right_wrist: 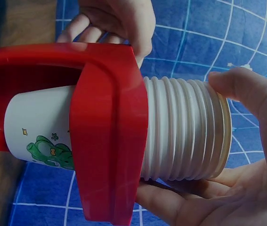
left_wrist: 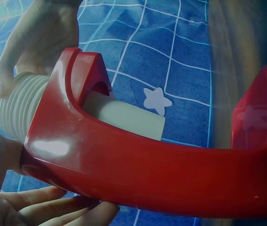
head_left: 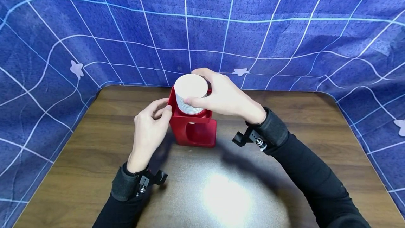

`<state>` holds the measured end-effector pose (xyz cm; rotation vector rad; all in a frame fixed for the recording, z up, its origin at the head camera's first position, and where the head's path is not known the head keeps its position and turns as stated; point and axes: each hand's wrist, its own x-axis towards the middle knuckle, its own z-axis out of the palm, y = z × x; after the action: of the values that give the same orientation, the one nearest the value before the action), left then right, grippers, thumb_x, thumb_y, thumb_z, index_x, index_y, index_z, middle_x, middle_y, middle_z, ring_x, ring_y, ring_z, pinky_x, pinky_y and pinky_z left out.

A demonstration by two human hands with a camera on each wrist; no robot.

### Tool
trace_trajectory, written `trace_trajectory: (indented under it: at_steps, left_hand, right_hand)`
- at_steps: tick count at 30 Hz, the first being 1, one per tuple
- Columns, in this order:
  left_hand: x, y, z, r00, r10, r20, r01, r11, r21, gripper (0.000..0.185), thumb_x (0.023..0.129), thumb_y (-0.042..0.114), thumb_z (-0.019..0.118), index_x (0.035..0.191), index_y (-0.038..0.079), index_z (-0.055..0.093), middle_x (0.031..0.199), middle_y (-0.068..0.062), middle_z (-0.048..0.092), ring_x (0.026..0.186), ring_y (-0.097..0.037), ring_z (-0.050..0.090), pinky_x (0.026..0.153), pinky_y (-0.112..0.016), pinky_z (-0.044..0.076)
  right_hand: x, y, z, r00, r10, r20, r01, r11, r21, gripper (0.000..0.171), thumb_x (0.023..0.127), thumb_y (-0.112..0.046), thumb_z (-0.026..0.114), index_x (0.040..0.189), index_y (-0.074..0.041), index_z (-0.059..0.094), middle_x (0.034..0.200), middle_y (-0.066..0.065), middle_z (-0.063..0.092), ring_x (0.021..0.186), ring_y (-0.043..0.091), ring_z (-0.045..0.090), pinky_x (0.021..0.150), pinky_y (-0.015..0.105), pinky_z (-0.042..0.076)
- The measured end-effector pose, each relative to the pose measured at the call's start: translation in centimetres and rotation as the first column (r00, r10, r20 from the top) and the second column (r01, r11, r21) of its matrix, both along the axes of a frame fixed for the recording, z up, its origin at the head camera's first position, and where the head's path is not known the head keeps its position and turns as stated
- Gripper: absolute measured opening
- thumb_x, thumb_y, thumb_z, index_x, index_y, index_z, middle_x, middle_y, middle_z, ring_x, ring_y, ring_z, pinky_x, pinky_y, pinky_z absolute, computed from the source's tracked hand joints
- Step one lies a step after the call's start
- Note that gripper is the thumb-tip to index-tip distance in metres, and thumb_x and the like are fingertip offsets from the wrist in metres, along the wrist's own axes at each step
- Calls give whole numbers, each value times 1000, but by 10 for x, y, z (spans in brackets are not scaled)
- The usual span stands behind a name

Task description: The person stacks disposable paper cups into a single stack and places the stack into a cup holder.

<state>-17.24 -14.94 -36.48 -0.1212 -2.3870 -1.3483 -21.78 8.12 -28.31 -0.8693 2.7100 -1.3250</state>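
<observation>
A red cup dispenser [head_left: 193,139] stands upright on the table, with a ring-like upper part and a flat foot. Through its top goes a stack of white paper cups [head_left: 190,87], ribbed rims up. The narrow end of the lowest cup [right_wrist: 39,129], printed with a green cartoon figure, pokes out below the ring. My right hand [head_left: 221,94] grips the stack near its top, thumb on the near side and fingers around the far side. With thumb and fingers, my left hand [head_left: 150,127] holds the left edge of the dispenser's upper part.
The brown wooden table [head_left: 95,150] has a bright glare spot near its front. Behind it hangs a blue cloth [head_left: 209,34] with white grid lines and pale stars. A dark band with a small mount [head_left: 143,184] is on each wrist.
</observation>
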Motion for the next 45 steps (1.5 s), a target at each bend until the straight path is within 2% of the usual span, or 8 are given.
trace_trajectory:
  at_steps: [10,15,19,23,30,36,39,45]
  left_hand:
    - [4,1,4,997,-32,67,29,998,51,30,102,27,59,128,17,71,108,-2,79,87,-11,77,69,-19,61]
    - [5,2,6,997,-32,75,29,999,45,31,102,27,60,128,18,71,109,-2,79,88,-11,77,70,-18,61]
    - [5,2,6,997,-23,74,21,999,30,30,101,28,61,127,19,72,108,0,79,87,-9,77,69,-17,60]
    - [5,2,6,996,-35,83,31,998,46,30,101,28,60,128,19,71,109,-1,79,88,-10,77,71,-18,61]
    - [5,0,4,994,-71,80,65,995,73,31,102,27,60,130,17,70,114,-4,78,93,-13,77,74,-20,61]
    - [1,-4,1,991,-133,-26,133,991,9,36,103,24,62,136,13,66,127,-8,73,103,-19,76,84,-19,59]
    - [-2,-8,1,981,-160,-109,153,986,-72,37,101,22,64,136,11,65,128,-7,73,103,-19,76,85,-21,60]
    - [-5,-16,2,926,-220,-307,147,959,-243,33,95,14,71,128,8,71,129,-7,71,112,-20,70,84,-31,62]
  right_hand:
    - [-1,1,-7,1000,-14,-22,16,997,73,74,85,-38,81,145,-9,51,111,5,69,83,17,64,72,31,54]
    - [1,3,-11,999,11,-35,-9,999,48,67,84,-34,81,142,-13,54,108,1,68,84,16,63,73,31,55]
    - [2,6,-15,999,30,-26,-30,1000,6,65,85,-29,81,141,-10,55,122,3,67,103,16,66,91,31,57]
    - [2,8,-17,999,43,14,-42,999,-30,65,88,-24,79,144,-5,53,141,8,61,129,19,61,113,32,49]
    - [8,16,-25,993,55,-105,-60,997,-48,55,90,-22,77,137,-1,59,136,11,64,128,22,62,112,32,50]
    - [20,26,-40,915,11,-404,-29,999,-39,48,90,-21,77,131,0,63,128,12,68,122,23,63,107,39,52]
    - [27,32,-50,886,-43,-463,21,998,-53,49,90,-20,77,133,0,63,130,12,68,125,23,63,110,40,50]
    - [34,44,-78,933,-137,-332,110,989,-99,53,93,-20,76,140,-1,59,135,14,66,127,26,62,109,43,51]
